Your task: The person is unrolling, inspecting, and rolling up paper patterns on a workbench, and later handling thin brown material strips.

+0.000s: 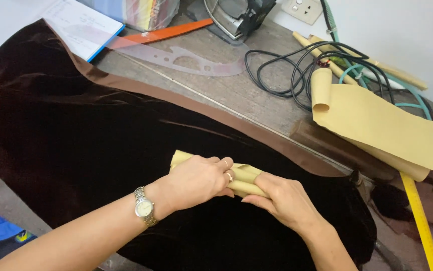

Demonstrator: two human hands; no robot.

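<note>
Hands meet over dark velvet cloth [76,135]: left hand [196,180] and right hand [282,200] both pinching a folded tan paper piece [244,180].

Left hand [196,181] palm down, fingers curled; right hand [283,199] beside, fingers pinched, hands touching.

Grey worktable [236,95] under dark brown velvet [76,140], black cable [287,70]

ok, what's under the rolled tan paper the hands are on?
The rolled tan paper lies on dark brown velvet fabric, gripped by the left hand and right hand. The grey table beneath is covered there.
</note>
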